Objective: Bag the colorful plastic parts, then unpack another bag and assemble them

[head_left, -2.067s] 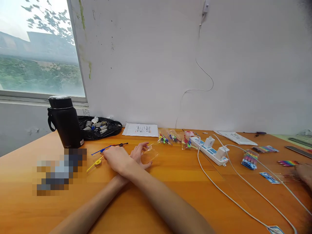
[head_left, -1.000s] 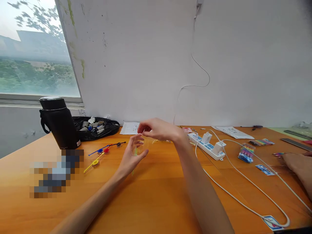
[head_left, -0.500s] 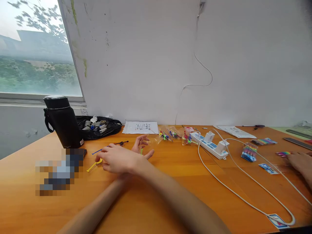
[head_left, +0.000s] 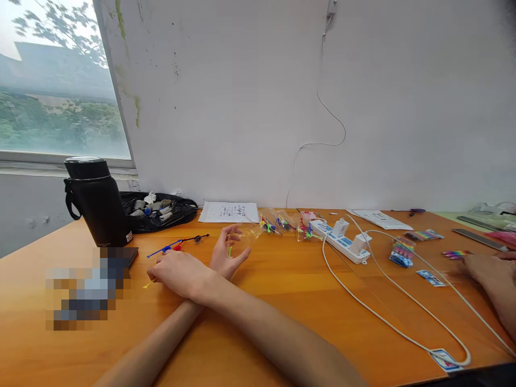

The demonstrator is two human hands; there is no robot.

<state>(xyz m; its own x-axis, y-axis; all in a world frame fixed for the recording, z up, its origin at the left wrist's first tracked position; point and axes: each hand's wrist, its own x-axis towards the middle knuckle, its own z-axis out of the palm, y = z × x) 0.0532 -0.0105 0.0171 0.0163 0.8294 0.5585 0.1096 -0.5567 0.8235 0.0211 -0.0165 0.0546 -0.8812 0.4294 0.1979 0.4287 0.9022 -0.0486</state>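
My forearms cross, the right one over the left. My right hand (head_left: 177,273), on the left side, has its fingers curled down on a yellow plastic stick (head_left: 147,285); only the stick's tip shows. Just beyond my right hand lie a blue stick piece (head_left: 155,252), a red piece (head_left: 178,248) and a black stick with a round part (head_left: 198,239). My left hand (head_left: 226,257) curves its thumb and fingers around a clear plastic bag (head_left: 244,239). A bright green piece (head_left: 229,251) shows at its palm.
Small bags of coloured pieces (head_left: 272,224) lie beyond my left hand. A power strip (head_left: 342,243) with white cables stands to the right. A black flask (head_left: 97,204) and a black bag (head_left: 177,212) are at left. Another person's hand (head_left: 486,269) is far right.
My right hand has closed down over the yellow stick and covers its round part. The red piece now shows beyond that hand. My left hand still has the bag, and the view has shifted slightly.
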